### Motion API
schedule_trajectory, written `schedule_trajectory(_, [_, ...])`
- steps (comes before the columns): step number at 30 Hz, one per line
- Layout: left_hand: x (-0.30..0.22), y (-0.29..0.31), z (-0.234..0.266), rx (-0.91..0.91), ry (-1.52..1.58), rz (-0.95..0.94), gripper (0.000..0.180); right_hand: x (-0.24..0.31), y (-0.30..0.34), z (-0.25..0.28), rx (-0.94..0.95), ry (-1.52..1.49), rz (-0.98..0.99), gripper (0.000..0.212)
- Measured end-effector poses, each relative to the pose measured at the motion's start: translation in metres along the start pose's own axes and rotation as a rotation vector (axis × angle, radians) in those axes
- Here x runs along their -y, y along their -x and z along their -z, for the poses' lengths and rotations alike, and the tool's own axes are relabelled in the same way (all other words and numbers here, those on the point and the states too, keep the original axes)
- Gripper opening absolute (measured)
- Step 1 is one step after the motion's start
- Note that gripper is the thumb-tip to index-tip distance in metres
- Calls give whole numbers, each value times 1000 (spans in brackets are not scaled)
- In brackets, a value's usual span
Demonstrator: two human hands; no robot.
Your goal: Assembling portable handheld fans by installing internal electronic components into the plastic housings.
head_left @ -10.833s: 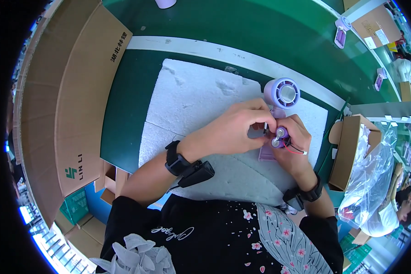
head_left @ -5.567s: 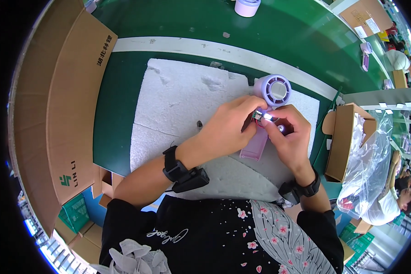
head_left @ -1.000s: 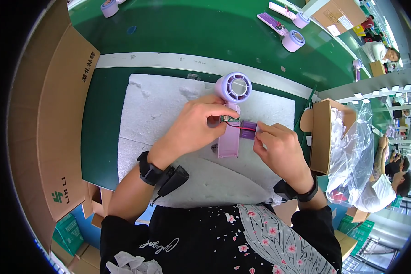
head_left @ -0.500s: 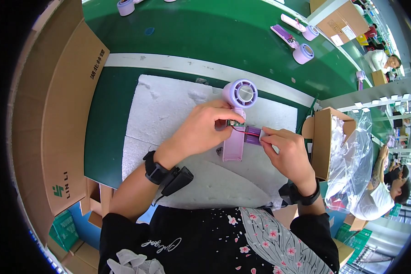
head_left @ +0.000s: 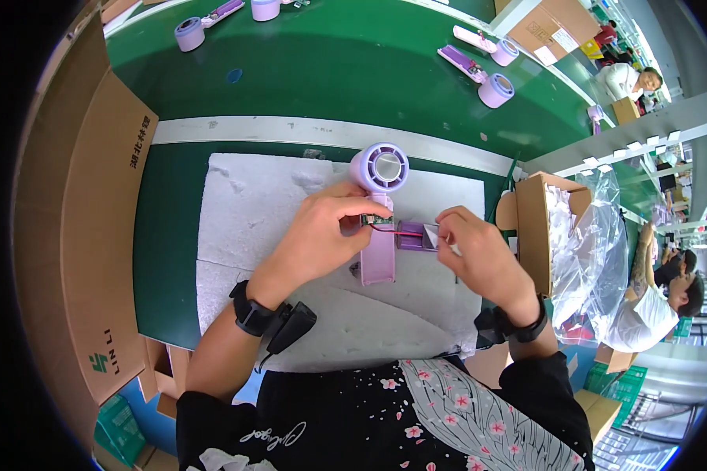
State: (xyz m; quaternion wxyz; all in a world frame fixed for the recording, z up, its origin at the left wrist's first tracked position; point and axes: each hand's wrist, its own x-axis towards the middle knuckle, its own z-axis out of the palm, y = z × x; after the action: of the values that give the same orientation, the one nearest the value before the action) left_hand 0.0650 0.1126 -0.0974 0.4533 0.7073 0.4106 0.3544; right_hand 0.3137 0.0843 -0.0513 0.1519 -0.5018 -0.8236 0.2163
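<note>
Left hand point(head_left: 314, 234), centre: pinching green circuit board point(head_left: 378, 220). Right hand point(head_left: 481, 251): pinching white tab point(head_left: 430, 237) at purple cells point(head_left: 409, 237). Carton point(head_left: 106, 243), frame left: green emblem point(head_left: 98, 363), dark lettering point(head_left: 139, 142).

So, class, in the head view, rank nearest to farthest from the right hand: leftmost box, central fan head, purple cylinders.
1. Purple cylinders: left of the right hand.
2. Central fan head: above and left.
3. Leftmost box: far left.
</note>
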Motion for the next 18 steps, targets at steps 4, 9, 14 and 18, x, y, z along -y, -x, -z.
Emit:
schedule_trajectory(4, [12,15,8,-43,-18,-95,29,-14,21,35,-115,45,-171,18])
schedule_trajectory(9, [18,21,6,-24,-17,-111,29,-51,66,94,-182,426,-679,26])
schedule_trajectory(14, [15,16,28,24,7,-56,29,38,6,113,-130,192,-423,33])
schedule_trajectory(18, [14,18,39,-3,48,-6,29,53,-101,139,-101,330,-212,34])
